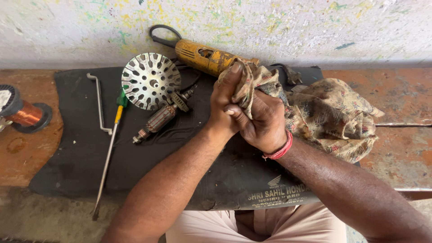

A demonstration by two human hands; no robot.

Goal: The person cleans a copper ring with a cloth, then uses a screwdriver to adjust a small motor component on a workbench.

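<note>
A faded cloth [333,117], beige with a small floral print in red and dark green, is clutched in both hands. A red band [280,150] is worn on the right wrist. The power tool body [204,56] is yellow and worn. The mat [81,148] is black, the worktop [400,153] rusty orange-brown, the wire spool [27,114] copper-coloured, the slotted disc [150,81] silvery.

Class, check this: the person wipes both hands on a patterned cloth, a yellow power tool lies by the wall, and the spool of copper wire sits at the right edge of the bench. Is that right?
Not quite. The head view shows the spool of copper wire at the left edge of the bench, not the right. The rest holds: left hand and right hand grip the patterned cloth, and the yellow power tool lies by the wall.
</note>
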